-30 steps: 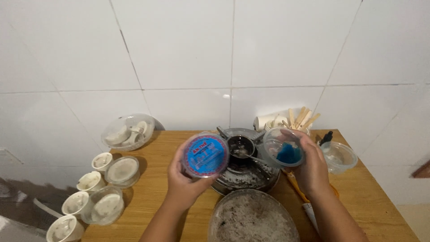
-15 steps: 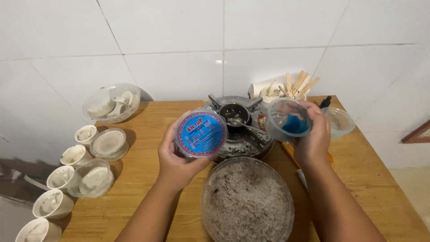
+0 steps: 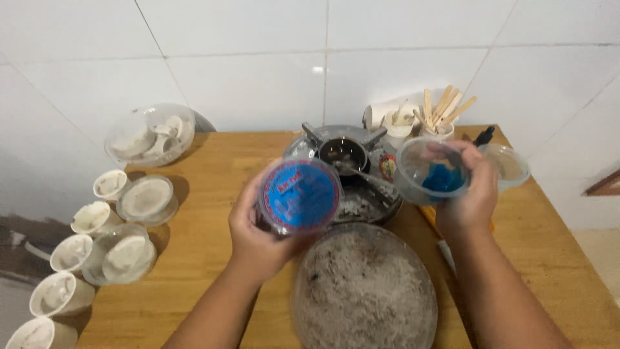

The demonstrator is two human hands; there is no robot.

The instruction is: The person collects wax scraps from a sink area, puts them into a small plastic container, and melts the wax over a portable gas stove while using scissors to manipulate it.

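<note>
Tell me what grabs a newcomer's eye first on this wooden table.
The bright blue round lid in the left hand, mid-frame, stands out most. Beside it the right hand holds a clear cup with something blue inside. Below both sits a large bowl of grey speckled flakes.

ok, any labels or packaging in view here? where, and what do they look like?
Round label: on the clear plastic lid in the left hand, centre frame; blue with a red rim, print blurred.
Small sticker: on the metal tray behind, right of the dark cup; red, white and yellow.
No screens or signs.
</note>
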